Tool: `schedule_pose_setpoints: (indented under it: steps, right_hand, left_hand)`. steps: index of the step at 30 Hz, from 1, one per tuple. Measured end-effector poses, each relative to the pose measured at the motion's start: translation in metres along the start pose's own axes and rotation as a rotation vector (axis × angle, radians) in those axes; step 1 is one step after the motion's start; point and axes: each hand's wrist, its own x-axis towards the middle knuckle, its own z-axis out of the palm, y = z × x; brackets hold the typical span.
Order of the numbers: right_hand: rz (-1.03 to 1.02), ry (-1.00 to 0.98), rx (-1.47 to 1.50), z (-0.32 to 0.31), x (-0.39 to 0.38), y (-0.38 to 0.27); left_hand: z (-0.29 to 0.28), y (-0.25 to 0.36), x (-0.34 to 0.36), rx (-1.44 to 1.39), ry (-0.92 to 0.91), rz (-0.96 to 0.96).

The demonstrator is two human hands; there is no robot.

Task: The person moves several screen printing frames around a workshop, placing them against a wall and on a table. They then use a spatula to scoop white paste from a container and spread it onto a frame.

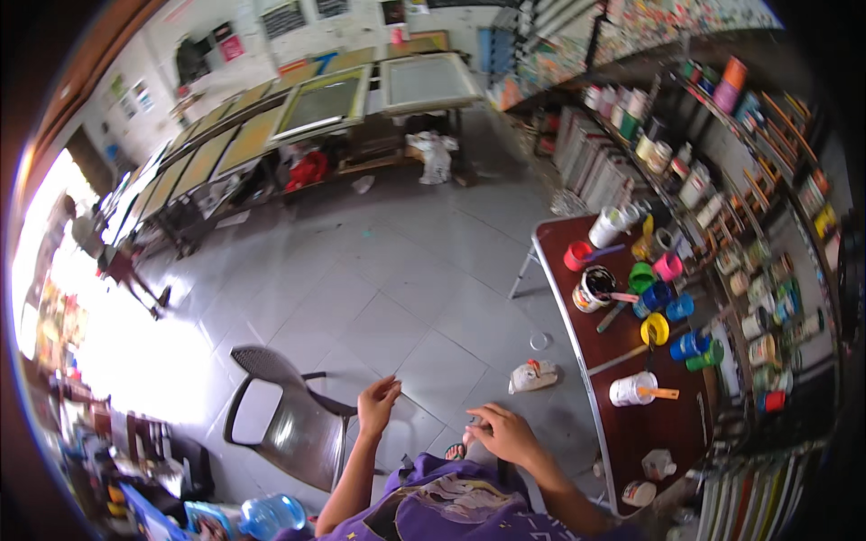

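My left hand (379, 404) is raised above the tiled floor, fingers loosely bent and no object visible in it. My right hand (501, 431) hangs lower and to its right, fingers apart and slightly curled. Beside my left hand stands a dark plastic chair (289, 442). On the right, a dark red folding table (613, 433) holds several paint tubs, among them a white tub with an orange-handled tool (631, 389), a yellow tub (656, 330) and a black-filled bucket (591, 290). A pale bag (532, 377) lies on the floor near its edge.
Screen frames (253, 135) line long racks at the back. A person (104, 243) stands at the far left by bright light. Shelves of jars (758, 298) fill the right wall. A blue water jug (271, 512) sits low at the left. Grey tiled floor (397, 279) lies between.
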Motion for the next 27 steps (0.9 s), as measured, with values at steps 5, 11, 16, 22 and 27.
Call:
schedule_pose_setpoints:
  steps: [5, 11, 16, 22, 27]
  right_hand:
    - [0.034, 0.008, -0.06, -0.019, 0.076, 0.042]
    - [0.121, 0.089, -0.025, -0.072, 0.176, 0.066]
    - [0.098, 0.077, -0.12, -0.129, 0.275, 0.097]
    - [0.025, 0.074, -0.101, -0.185, 0.39, 0.122]
    - [0.064, -0.01, -0.126, -0.206, 0.491, 0.136]
  left_hand:
    - [0.027, -0.013, 0.052, 0.03, -0.102, -0.161]
    - [0.086, 0.031, 0.16, 0.085, -0.239, -0.179]
    - [0.12, 0.08, 0.27, 0.121, -0.25, -0.041]
    - [0.113, 0.087, 0.354, 0.015, -0.036, -0.17]
    - [0.113, 0.086, 0.438, -0.098, 0.027, -0.327]
